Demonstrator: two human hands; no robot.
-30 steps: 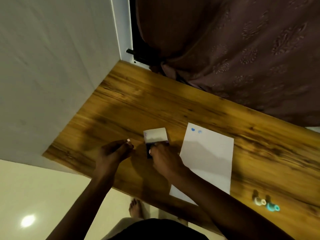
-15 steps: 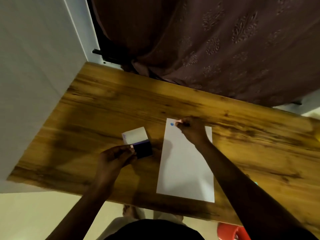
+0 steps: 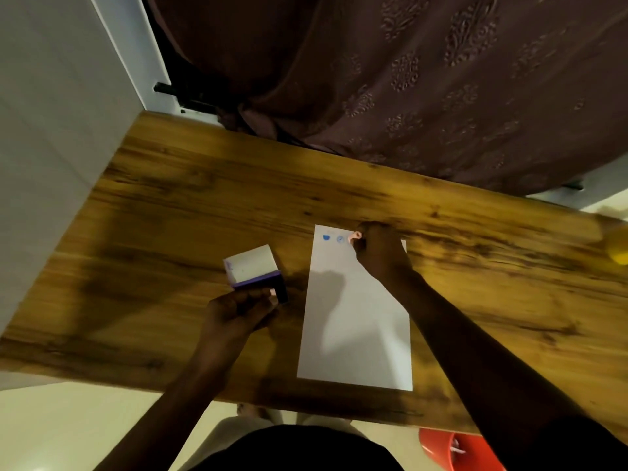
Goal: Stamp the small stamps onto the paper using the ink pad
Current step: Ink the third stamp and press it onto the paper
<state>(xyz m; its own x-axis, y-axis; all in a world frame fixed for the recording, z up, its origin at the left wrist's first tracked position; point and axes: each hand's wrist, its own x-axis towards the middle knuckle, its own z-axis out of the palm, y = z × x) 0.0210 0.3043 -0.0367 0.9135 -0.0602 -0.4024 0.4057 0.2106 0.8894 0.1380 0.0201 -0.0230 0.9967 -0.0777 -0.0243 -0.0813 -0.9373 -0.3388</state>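
Observation:
A white sheet of paper [image 3: 356, 321] lies on the wooden table [image 3: 204, 205], with two blue stamp marks [image 3: 333, 238] near its far left corner. My right hand [image 3: 379, 253] is shut on a small pink stamp [image 3: 355, 236], held at the paper's far edge just right of the marks. The ink pad [image 3: 258, 275] sits left of the paper, its white lid flipped open and the dark pad near me. My left hand [image 3: 238, 311] grips the pad's near edge.
A dark patterned curtain [image 3: 424, 79] hangs behind the table. A white wall [image 3: 51, 130] stands on the left. A yellow object [image 3: 618, 246] shows at the right edge. A red container [image 3: 455, 450] sits on the floor below the table's near edge.
My right hand left the ink pad and moved right onto the paper's far edge with the stamp. A second blue mark now shows. My left hand stays at the pad.

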